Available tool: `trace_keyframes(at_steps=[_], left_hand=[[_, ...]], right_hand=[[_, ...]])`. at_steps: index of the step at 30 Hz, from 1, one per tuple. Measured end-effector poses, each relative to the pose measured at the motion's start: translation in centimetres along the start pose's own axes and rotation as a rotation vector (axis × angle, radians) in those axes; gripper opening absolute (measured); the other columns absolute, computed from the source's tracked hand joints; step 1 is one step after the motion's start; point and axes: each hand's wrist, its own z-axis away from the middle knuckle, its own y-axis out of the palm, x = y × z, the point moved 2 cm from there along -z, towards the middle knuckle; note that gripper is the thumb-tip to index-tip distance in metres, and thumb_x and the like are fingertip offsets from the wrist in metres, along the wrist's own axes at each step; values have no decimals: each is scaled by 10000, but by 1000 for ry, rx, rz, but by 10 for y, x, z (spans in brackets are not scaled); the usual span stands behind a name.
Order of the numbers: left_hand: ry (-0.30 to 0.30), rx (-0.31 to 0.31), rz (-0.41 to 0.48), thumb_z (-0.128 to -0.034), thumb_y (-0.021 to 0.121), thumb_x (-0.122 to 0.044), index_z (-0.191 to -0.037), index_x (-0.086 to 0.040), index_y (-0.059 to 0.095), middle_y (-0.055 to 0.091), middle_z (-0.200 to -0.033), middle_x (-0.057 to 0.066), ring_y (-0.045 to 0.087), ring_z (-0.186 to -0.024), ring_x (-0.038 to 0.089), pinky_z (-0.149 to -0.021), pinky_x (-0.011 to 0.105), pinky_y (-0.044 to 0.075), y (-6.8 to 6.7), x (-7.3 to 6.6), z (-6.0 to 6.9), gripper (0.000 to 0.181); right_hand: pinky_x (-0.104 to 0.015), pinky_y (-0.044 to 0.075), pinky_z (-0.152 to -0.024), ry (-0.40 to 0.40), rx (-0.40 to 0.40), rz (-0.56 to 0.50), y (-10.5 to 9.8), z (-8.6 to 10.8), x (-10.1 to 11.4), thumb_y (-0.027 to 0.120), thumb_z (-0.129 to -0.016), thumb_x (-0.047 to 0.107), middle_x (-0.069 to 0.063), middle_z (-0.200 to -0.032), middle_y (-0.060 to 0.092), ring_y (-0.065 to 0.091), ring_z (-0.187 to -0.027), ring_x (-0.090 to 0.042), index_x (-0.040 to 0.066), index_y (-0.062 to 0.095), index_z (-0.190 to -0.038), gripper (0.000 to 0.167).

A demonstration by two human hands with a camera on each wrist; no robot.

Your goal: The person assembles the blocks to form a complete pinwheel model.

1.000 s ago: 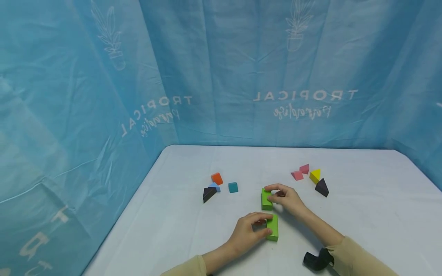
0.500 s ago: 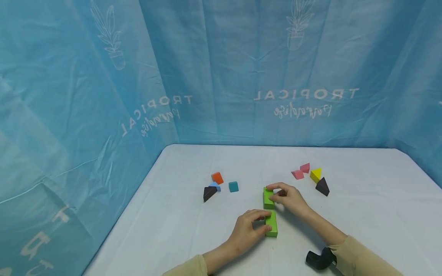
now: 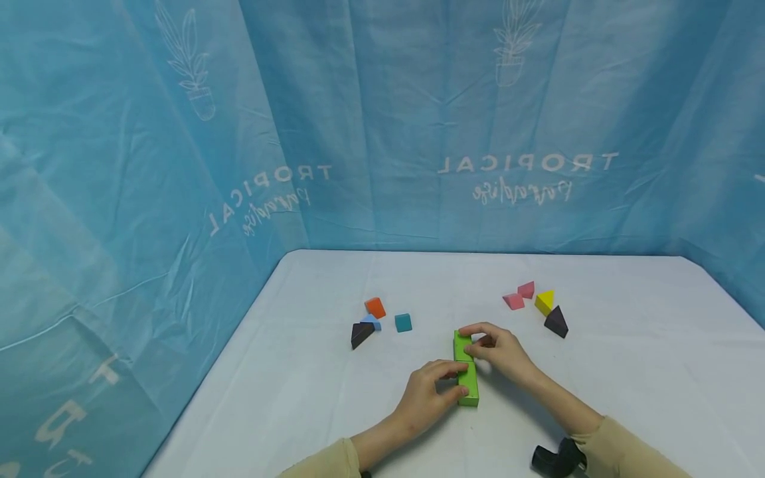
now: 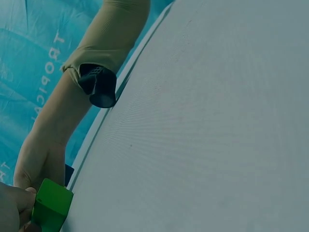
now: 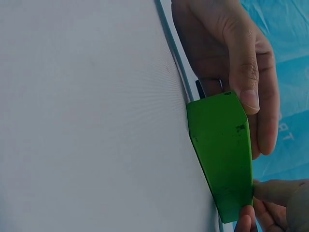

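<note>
Two green blocks lie end to end on the white table, touching in the head view. My left hand [image 3: 425, 398] pinches the nearer green block [image 3: 469, 385] from its left side, thumb near the close end and fingers near the far end. The farther green block [image 3: 462, 345] is pinched by my right hand [image 3: 503, 353] from the right. In the left wrist view a green block end [image 4: 52, 205] shows beside the fingers. The right wrist view shows green block surfaces [image 5: 222, 150] with fingers of both hands at their edge.
Left of the hands lie an orange block [image 3: 375, 307], a light blue one [image 3: 371, 321], a black one [image 3: 361, 334] and a teal one [image 3: 403, 322]. Behind the right hand are two pink blocks [image 3: 514, 301], a yellow one [image 3: 544, 302] and a black one [image 3: 556, 322].
The nearer green block has moved away from the body with my left hand. My right hand's block has come slightly nearer, and the gap between the two blocks has closed.
</note>
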Motion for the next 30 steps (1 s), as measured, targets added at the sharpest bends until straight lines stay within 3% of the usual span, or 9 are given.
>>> trace_keyframes(at_steps=[11,16,22,26,30], left_hand=[[19,-9,-30,-861,697,-168,-1185,-60,636,644,-1127,2,598,-993,78,-841,201,487,0,-1,0,347],[44,-41,-95,-856,704,-182,-1186,-78,640,644,-1132,-16,575,-1002,85,-845,230,479,-4,-3,-1,352],[58,-114,-123,-855,706,-186,-1191,-65,631,637,-1152,4,572,-1034,141,-874,302,474,-11,-2,-11,364],[14,-100,-96,-864,696,-217,-1213,-61,614,625,-1173,19,564,-1075,146,-901,304,470,-10,3,-18,391],[-40,-69,-46,-865,698,-222,-1227,-54,606,615,-1181,28,557,-1096,142,-917,293,466,-6,8,-20,409]], right_hand=[[-272,465,-668,-17,-10,3,1,1,-6,695,-850,114,-95,-1088,634,583,-811,-188,90,655,-1147,300],[-294,459,-699,15,-32,-25,-5,0,-5,701,-855,172,-103,-1097,636,573,-832,-207,71,646,-1169,335],[-303,485,-802,87,-209,-42,-40,-11,-5,671,-883,321,-113,-1168,594,536,-937,-206,26,608,-1219,451],[-176,454,-799,122,-347,-23,-67,-22,-13,638,-900,364,-102,-1195,572,519,-1002,-154,27,587,-1233,476],[-114,422,-778,139,-403,-15,-81,-29,-20,605,-921,365,-133,-1233,565,502,-1074,-167,10,558,-1268,499]])
